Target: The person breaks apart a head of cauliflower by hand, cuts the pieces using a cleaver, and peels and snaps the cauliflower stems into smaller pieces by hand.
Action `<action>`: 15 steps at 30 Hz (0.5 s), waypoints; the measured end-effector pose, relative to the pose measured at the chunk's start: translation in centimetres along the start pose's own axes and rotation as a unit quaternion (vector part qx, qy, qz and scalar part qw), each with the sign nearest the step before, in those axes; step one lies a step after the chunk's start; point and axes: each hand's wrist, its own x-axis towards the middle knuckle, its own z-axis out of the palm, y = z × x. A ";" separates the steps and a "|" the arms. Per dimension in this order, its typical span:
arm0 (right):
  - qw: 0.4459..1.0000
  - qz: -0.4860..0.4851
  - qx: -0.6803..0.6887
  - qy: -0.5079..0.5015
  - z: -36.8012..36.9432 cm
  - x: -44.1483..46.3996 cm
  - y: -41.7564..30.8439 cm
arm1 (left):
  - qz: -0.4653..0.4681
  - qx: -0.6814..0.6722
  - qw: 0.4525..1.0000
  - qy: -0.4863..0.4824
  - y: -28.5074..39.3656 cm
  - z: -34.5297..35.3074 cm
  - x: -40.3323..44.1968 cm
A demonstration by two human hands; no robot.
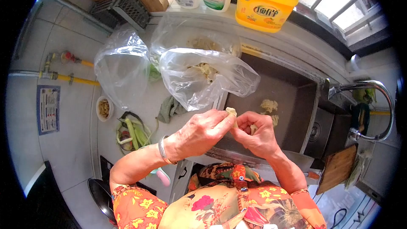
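My left hand point(202, 130), with a silver bracelet at the wrist, pinches a pale, cream-coloured food piece point(231, 112) that sticks up past the fingertips. Close beside it, my right hand point(257, 133) has its fingers curled round another pale bit point(253, 129) of the same food. Both hands are over the near left edge of the dark sink point(292, 97). Pale clumps point(269, 105) lie on the sink's bottom, just beyond my right hand. An opened clear plastic bag point(224, 70) with similar pale pieces inside rests left of the sink.
Another clear bag point(121, 70), a grey cloth point(170, 109), a small bowl point(104, 108) and green vegetables point(135, 132) are on the left counter. Bottles and a yellow jug point(267, 4) stand at the back. A faucet point(383, 101) and wooden board point(338, 168) are at the right.
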 end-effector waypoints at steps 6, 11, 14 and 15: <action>0.997 -0.075 0.010 -0.002 0.4 0.1 0.8 | -0.001 -0.006 1.000 0.022 0.1 0.2 0.2; 0.997 -0.001 0.067 -0.036 -0.6 -0.4 -1.2 | -0.107 -0.142 0.975 0.133 0.5 -0.1 0.8; 0.990 0.049 0.121 -0.051 -0.9 -0.5 -1.3 | -0.192 -0.269 0.928 0.170 0.4 -0.1 0.7; 0.985 0.061 0.156 -0.048 -0.9 -0.5 -1.2 | -0.242 -0.347 0.887 0.187 0.2 -0.2 0.5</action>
